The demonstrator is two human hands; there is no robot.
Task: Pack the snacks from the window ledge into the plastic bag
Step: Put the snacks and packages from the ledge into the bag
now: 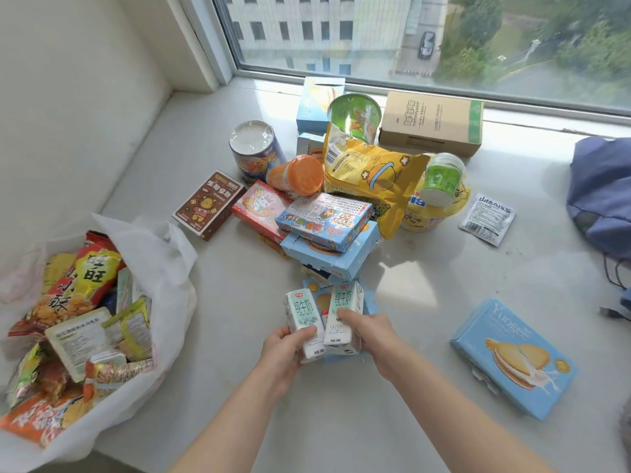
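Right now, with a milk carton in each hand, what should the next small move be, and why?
Probably carry both leftward and lower them into the plastic bag: the left hand grips the left milk carton, the right hand the right milk carton, and the bag's mouth lies open.

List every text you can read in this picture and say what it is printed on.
"Yuogee": blue biscuit box.
"纯牛奶", "PURE MILK": left milk carton, right milk carton.
"小小酥": red snack bag in the plastic bag.
Cardboard box and the rest: too small or blurred.
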